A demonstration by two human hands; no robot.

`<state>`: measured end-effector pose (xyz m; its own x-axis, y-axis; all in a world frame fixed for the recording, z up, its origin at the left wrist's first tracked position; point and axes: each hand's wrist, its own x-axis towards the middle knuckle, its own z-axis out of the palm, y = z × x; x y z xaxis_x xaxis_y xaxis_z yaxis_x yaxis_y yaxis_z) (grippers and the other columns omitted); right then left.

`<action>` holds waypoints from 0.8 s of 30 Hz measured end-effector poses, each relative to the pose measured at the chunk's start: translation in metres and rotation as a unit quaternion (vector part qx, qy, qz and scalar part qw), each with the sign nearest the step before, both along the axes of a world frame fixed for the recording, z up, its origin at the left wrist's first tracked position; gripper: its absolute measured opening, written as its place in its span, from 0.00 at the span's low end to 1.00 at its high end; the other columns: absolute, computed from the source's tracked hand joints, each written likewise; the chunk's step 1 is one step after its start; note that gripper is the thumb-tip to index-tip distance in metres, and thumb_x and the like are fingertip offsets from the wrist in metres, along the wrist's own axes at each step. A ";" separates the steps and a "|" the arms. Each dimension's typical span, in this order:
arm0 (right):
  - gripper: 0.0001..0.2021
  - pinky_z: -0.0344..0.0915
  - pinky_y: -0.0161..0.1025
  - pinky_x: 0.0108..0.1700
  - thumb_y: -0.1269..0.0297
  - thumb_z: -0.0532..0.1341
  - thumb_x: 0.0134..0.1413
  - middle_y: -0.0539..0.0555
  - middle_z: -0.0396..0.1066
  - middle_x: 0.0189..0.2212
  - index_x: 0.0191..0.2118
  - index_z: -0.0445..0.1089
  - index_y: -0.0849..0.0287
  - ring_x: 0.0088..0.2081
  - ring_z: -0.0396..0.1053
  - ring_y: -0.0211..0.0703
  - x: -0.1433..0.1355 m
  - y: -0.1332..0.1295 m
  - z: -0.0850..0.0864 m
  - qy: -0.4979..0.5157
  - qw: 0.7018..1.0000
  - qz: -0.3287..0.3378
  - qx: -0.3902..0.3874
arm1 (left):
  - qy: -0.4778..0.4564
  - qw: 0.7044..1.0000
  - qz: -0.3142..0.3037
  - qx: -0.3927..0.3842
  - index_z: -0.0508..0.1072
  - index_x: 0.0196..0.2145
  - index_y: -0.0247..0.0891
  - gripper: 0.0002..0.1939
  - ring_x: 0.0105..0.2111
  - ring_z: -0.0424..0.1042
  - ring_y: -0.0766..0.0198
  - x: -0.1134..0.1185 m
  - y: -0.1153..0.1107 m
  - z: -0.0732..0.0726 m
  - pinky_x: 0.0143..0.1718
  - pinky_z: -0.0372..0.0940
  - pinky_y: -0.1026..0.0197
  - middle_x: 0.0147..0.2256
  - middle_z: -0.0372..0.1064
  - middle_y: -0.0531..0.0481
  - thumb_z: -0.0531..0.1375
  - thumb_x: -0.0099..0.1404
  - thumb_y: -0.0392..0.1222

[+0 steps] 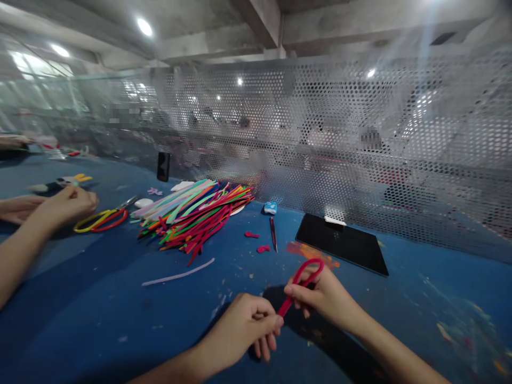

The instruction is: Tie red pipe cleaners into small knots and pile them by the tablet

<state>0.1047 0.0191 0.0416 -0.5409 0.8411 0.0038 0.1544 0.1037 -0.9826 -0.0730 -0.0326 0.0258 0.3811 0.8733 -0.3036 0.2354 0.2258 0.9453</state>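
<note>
A red pipe cleaner (299, 276) is bent into a narrow loop, its rounded end up and to the right. My left hand (250, 325) pinches the lower ends between thumb and forefinger. Higher up, my right hand (320, 290) grips the same pipe cleaner just below the loop. Beyond my hands lie two small twisted red pieces (263, 249) and a pair of tweezers (273, 234). A big heap of many-coloured pipe cleaners (196, 218) is further left, and a single pale lilac pipe cleaner (180, 273) lies in front of it.
At the left, another person's hands (66, 205) work near red-and-yellow scissors (106, 217). A black tablet (342, 242) lies at right, a small blue-and-white item (270, 207) behind the tweezers. A phone (163, 166) leans against the perforated metal screen (280, 133) along the blue table's (100, 320) back.
</note>
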 end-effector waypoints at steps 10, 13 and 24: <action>0.16 0.50 0.27 0.13 0.52 0.59 0.48 0.45 0.62 0.13 0.23 0.65 0.62 0.11 0.54 0.27 0.040 0.039 -0.002 -0.035 0.998 -0.052 0.008 | 0.222 0.955 -0.080 0.180 0.59 0.18 0.37 0.18 0.18 0.59 0.72 -0.009 -0.001 0.028 0.20 0.50 0.70 0.15 0.56 0.58 0.47 0.63 0.46; 0.16 0.55 0.30 0.16 0.52 0.57 0.49 0.47 0.64 0.15 0.24 0.65 0.61 0.14 0.59 0.31 0.047 0.046 -0.004 -0.057 0.994 -0.077 0.050 | 0.253 0.941 -0.064 0.214 0.56 0.19 0.37 0.19 0.18 0.60 0.72 -0.011 0.002 0.028 0.22 0.50 0.69 0.16 0.55 0.58 0.43 0.65 0.46; 0.06 0.46 0.49 0.55 0.64 0.55 0.56 0.52 0.71 0.34 0.37 0.67 0.58 0.43 0.63 0.43 -0.004 -0.008 -0.003 -0.299 0.741 0.104 0.592 | 0.388 0.861 -0.100 0.313 0.64 0.24 0.38 0.16 0.23 0.64 0.67 -0.009 -0.001 0.021 0.24 0.48 0.66 0.24 0.67 0.53 0.43 0.66 0.41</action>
<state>0.1007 0.0115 0.0383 -0.8616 0.3370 0.3797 0.3842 0.9217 0.0540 -0.0820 -0.0337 0.0465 0.4373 0.8988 -0.0286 0.8262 -0.3890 0.4075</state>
